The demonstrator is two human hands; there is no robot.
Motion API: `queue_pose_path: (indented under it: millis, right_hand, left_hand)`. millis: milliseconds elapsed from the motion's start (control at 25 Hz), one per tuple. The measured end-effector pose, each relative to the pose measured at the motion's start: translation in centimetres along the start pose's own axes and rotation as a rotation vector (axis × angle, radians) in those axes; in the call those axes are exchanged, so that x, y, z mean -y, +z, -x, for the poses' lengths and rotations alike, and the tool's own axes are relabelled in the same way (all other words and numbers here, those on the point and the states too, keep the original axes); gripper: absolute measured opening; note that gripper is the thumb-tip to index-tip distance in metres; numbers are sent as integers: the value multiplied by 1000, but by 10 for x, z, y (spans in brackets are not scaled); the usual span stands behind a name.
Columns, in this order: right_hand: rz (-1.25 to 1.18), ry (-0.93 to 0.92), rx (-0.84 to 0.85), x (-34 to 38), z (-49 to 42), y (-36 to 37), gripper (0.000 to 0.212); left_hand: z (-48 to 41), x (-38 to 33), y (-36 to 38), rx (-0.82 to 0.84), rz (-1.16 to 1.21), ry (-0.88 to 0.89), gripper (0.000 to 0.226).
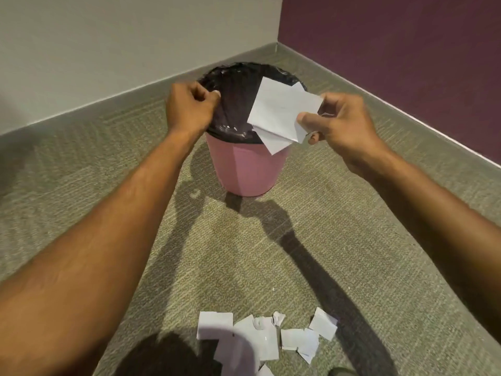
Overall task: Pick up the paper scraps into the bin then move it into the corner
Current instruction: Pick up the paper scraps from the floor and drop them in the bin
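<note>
Torn white paper scraps (pixel 260 337) lie in a loose heap on the green-grey carpet floor (pixel 244 253) at its near edge, just in front of the person. Farther off stands the round pink plastic bin (pixel 244 169), fitted with a black plastic liner (pixel 233 85). It is upright and near the corner where the white wall (pixel 135 50) meets the purple wall (pixel 393 50), but not yet in it. The left hand (pixel 187 107) is at the bin's left rim, its fingers (pixel 215 94) curled and seemingly pinching the liner's edge to steady it. The right hand (pixel 344 123) holds a few white paper pieces (pixel 282 109) over the bin's mouth, pinched at their right edge between thumb and fingers. The step in hand looks to be dropping this handful. The next move calls for loosening that pinch so the pieces fall inside the liner rather than over the near rim, where one corner hangs, then returning for the heap.
</note>
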State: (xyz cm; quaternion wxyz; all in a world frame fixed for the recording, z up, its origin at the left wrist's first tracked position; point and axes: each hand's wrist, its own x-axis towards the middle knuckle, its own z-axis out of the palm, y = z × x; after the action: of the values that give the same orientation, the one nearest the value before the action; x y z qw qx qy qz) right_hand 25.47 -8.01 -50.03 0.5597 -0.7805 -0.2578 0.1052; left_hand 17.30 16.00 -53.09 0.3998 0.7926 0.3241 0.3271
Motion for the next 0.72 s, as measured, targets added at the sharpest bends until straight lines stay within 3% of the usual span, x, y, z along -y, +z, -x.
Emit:
queue_pose_path:
  millis: [200, 360, 480, 600, 720]
  right_hand:
    - [15, 30, -121, 1, -41, 21, 7]
    - [-62, 123, -28, -11, -56, 43, 25]
    - [-58, 104, -39, -20, -55, 52, 25]
    - [-10, 4, -84, -21, -40, 53, 19]
    - [122, -127, 29, -32, 6, 55, 13]
  left_hand:
    - [45, 70, -21, 10, -178, -114, 14]
    - [68, 99, -32, 122, -306, -113, 12]
    - [83, 105, -33, 220, -332, -96, 14]
    - [108, 115, -25, 488, -364, -143, 8]
    - [152, 129, -13, 853, -365, -202, 38]
